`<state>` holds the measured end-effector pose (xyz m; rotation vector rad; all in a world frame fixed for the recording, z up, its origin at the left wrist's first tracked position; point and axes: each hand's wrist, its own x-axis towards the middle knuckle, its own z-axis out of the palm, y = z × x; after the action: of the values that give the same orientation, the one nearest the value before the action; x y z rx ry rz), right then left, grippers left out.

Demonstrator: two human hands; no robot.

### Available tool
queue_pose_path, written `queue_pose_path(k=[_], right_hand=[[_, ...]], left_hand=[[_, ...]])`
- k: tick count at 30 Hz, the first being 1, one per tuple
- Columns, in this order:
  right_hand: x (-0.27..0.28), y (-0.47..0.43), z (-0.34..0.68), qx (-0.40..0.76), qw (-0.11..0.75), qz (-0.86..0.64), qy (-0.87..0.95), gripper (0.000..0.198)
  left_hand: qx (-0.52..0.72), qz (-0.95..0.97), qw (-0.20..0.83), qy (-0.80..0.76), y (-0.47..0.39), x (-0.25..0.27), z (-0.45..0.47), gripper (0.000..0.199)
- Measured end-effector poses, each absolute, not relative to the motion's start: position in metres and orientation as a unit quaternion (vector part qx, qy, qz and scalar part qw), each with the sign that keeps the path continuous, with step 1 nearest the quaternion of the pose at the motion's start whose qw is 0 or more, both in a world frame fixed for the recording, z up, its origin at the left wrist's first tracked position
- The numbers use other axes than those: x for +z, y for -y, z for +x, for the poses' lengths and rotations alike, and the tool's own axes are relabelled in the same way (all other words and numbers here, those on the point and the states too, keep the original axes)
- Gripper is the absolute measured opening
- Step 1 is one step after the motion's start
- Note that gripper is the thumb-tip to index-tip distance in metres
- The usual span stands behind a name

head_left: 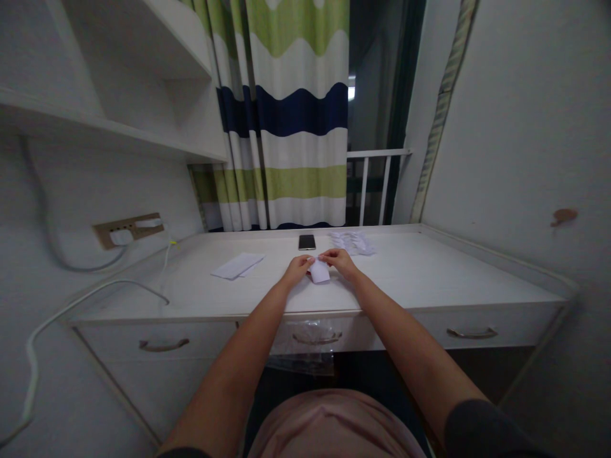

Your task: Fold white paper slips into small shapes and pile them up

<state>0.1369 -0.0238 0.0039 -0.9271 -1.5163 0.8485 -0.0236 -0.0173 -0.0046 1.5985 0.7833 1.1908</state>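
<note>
A small piece of white paper (pixel 319 271) is held up between my two hands, just above the white desk (pixel 382 280). My left hand (pixel 298 268) pinches its upper left edge, and a bit of red shows beside those fingers. At the upper right edge, the fingertips of my right hand (pixel 340 259) are closed on the same paper. Just beyond my hands lies a dark phone (pixel 307 242). Flat white paper sheets (pixel 238 266) rest to the left, and a pile of folded or crumpled white paper pieces (pixel 353 242) lies at the back right.
Drawers with metal handles (pixel 163 345) run under the desk's front edge. A clear plastic bag (pixel 305 346) hangs at the middle drawer. On the left are a wall socket with plugs (pixel 128 231), a white cable (pixel 90 292) and overhead shelves (pixel 143 137). A striped curtain (pixel 300 152) hangs behind.
</note>
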Motion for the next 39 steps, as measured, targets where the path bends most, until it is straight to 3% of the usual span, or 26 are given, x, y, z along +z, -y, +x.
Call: queue_pose_path(k=[17,28,39], right_hand=[[0.0020,0.0215,0.1404,0.365,0.540,-0.385,0.653,0.023],[0.0025,0.0224,0.1379,0.357,0.553,-0.368,0.656,0.035],[0.0000,0.0179,0.1372,0.356,0.542,-0.380,0.660,0.025]], left_hand=[[0.473,0.684,0.478,-0.281,0.0202,-0.0052,-0.0243,0.026],[0.505,0.645,0.467,-0.334,0.0167,-0.0042,-0.0223,0.025],[0.498,0.649,0.469,-0.333,0.0126,-0.0069,-0.0246,0.025]])
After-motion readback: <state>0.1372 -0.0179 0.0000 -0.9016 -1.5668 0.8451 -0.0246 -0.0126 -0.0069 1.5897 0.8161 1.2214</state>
